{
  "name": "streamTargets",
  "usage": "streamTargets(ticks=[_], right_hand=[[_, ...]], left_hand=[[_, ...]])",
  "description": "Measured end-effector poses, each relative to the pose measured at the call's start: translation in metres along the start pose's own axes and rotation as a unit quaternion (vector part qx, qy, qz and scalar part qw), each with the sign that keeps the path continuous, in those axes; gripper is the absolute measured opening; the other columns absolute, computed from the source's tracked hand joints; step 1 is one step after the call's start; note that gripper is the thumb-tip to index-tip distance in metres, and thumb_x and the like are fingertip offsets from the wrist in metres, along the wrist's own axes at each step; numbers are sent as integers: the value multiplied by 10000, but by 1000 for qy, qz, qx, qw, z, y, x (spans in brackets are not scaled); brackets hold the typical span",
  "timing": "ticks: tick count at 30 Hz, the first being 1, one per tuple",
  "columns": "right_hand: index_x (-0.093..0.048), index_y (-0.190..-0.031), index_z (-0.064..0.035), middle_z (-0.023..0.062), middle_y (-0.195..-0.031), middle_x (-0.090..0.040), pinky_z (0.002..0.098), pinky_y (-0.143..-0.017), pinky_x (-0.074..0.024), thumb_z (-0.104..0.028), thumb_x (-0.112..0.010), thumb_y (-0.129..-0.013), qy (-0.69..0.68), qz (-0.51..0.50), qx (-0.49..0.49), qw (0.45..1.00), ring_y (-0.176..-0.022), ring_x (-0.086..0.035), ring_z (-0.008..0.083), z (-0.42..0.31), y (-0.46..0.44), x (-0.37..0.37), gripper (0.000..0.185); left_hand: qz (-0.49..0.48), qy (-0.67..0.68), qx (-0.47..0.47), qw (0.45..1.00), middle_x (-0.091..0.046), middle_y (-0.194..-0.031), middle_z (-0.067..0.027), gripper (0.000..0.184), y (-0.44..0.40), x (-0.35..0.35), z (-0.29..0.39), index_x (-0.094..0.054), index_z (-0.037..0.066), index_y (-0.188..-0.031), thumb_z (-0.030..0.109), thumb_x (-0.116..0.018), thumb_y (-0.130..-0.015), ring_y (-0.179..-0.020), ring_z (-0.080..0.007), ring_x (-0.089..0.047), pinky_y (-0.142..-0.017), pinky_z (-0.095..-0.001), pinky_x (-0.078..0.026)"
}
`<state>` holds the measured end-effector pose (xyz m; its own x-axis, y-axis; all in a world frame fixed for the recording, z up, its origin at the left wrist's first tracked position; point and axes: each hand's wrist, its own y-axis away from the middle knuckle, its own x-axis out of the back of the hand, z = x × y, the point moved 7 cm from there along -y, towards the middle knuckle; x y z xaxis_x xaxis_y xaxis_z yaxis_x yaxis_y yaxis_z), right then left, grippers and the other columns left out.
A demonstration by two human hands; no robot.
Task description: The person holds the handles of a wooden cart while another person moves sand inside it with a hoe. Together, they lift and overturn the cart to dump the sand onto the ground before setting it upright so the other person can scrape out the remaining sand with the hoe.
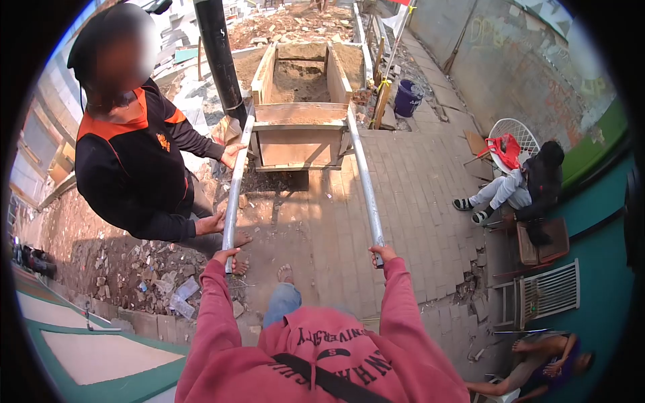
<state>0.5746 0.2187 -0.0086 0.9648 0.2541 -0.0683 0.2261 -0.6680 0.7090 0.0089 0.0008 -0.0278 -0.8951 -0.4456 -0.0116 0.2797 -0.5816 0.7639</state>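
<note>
- Because two metal tubes run toward me from the wooden box [299, 149], I take one in each hand; I judge that this shares the load and keeps the box level.
- Left grip [227, 256]: curled around the near end of the left tube [238, 185], with the tube's tip just past the fingers.
- Right grip [383, 255]: wrapped around the near end of the right tube [364, 181] in the same manner.
- A co-worker [134, 161] stands beside the left tube, upper hand [234, 155] on it and lower hand [210, 224] at it, probably to steady that side.
- Box position: ahead of both grips, well apart from them, between the far ends of the tubes. I cannot tell whether its base touches the ground.
- Black pole [218, 60]: upright, just beside the box on the co-worker's side.
- Purple bucket [408, 99]: on the paving [416, 181], near the box on the opposite side.
</note>
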Motion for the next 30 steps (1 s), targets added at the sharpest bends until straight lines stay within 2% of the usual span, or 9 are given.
streamTargets(ticks=[7, 9, 20, 22, 24, 26, 28, 29, 30], right_hand=[[-589, -875, -107, 16, -623, -572, 336, -412, -457, -244, -700, -809, 34, 21, 15, 999, -459, -546, 151, -31, 31, 0, 189], [-568, -821, -97, 16, -612, -555, 328, -412, -438, -203, -723, -788, 26, 14, 12, 999, -460, -533, 157, -51, 54, -3, 190], [-621, -899, -120, -2, -664, -601, 296, -455, -453, -280, -731, -801, 67, 39, 49, 996, -484, -541, 118, -133, 110, -2, 217], [-635, -929, -110, 2, -682, -610, 297, -463, -457, -277, -731, -801, 63, 44, 81, 994, -500, -550, 117, -156, 115, -6, 230], [-635, -950, -45, 43, -715, -639, 307, -459, -480, -239, -727, -804, 33, 61, 110, 992, -551, -613, 147, -184, 121, -7, 259], [-641, -990, -33, 52, -735, -647, 310, -473, -500, -236, -723, -804, 21, 73, 134, 988, -582, -630, 157, -218, 130, -7, 287], [-647, -1030, -21, 62, -755, -655, 314, -486, -520, -233, -720, -804, 9, 83, 155, 984, -614, -646, 167, -250, 140, -11, 319], [-645, -1065, -14, 73, -775, -660, 327, -511, -542, -226, -720, -798, -9, 99, 191, 977, -640, -659, 180, -271, 146, -12, 349], [-643, -1099, -7, 83, -795, -666, 339, -537, -565, -220, -719, -792, -26, 114, 228, 967, -667, -671, 194, -289, 147, -14, 381]], left_hand=[[6, -4, -18, 1000, -570, -623, -10, 265, 24, -4, 25, -603, 91, -891, 260, -789, -805, -450, -149, -540, -427, -346, -490], [20, -6, -28, 999, -563, -628, -3, 260, 48, -6, 45, -603, 111, -913, 263, -786, -809, -443, -135, -528, -418, -329, -476], [-20, 3, -43, 999, -551, -602, -15, 407, 132, -15, 132, -524, 103, -790, 436, -750, -849, -441, -125, -521, -407, -298, -457], [-25, 2, -58, 998, -570, -624, -21, 381, 143, -15, 153, -556, 87, -825, 424, -726, -872, -442, -118, -521, -406, -280, -461], [7, 0, -127, 992, -601, -663, -28, 329, 146, -10, 181, -593, 69, -901, 381, -697, -898, -455, -116, -534, -410, -272, -464], [-79, 63, -131, 986, -642, -830, -63, 260, 144, -12, 207, -574, 54, -1043, 274, -643, -923, -538, -111, -558, -469, -232, -481], [-42, 108, -154, 981, -675, -946, -106, 367, 167, -22, 244, -527, 23, -1208, 228, -628, -921, -592, -136, -607, -479, -250, -501], [-88, 138, -158, 974, -683, -1003, -139, 472, 152, -20, 262, -463, 1, -1321, 187, -617, -916, -672, -180, -665, -537, -282, -561], [-136, 206, -139, 959, -677, -1005, -163, 479, 160, -28, 276, -461, -23, -1326, 174, -609, -915, -774, -240, -702, -624, -313, -607]])
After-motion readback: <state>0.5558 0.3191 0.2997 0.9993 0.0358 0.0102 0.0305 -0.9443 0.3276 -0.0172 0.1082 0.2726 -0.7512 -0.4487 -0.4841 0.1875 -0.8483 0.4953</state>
